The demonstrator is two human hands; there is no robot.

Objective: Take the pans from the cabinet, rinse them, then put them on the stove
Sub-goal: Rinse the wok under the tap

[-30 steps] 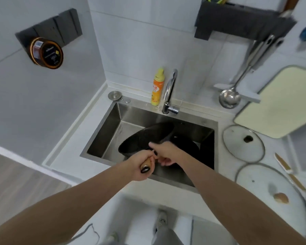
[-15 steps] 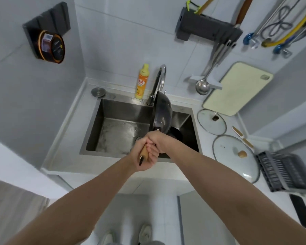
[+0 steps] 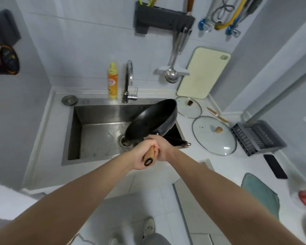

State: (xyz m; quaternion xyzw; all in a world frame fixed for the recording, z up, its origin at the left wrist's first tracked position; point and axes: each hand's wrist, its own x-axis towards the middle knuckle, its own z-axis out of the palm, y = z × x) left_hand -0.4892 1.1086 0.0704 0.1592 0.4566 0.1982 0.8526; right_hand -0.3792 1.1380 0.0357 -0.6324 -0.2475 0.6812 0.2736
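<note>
A black wok (image 3: pixel 151 119) with a wooden handle hangs tilted above the right half of the steel sink (image 3: pixel 95 133), its inside facing me. My left hand (image 3: pixel 143 153) grips the wooden handle near its end. My right hand (image 3: pixel 162 147) wraps the same handle closer to the wok. Under the wok, a second dark pan (image 3: pixel 177 137) lies in the sink's right side, its thin handle sticking out over the rim; most of it is hidden.
Behind the sink stand a tap (image 3: pixel 129 82) and a yellow soap bottle (image 3: pixel 112 81). Two glass lids (image 3: pixel 214 135) lie on the counter to the right, with a cutting board (image 3: pixel 203 73), a grey rack (image 3: pixel 256 137) and a black phone (image 3: pixel 275 166).
The wok has swung from standing on edge over the sink's middle to a tilted pose further right. Both hands stay on the handle. The camera has turned to the right.
</note>
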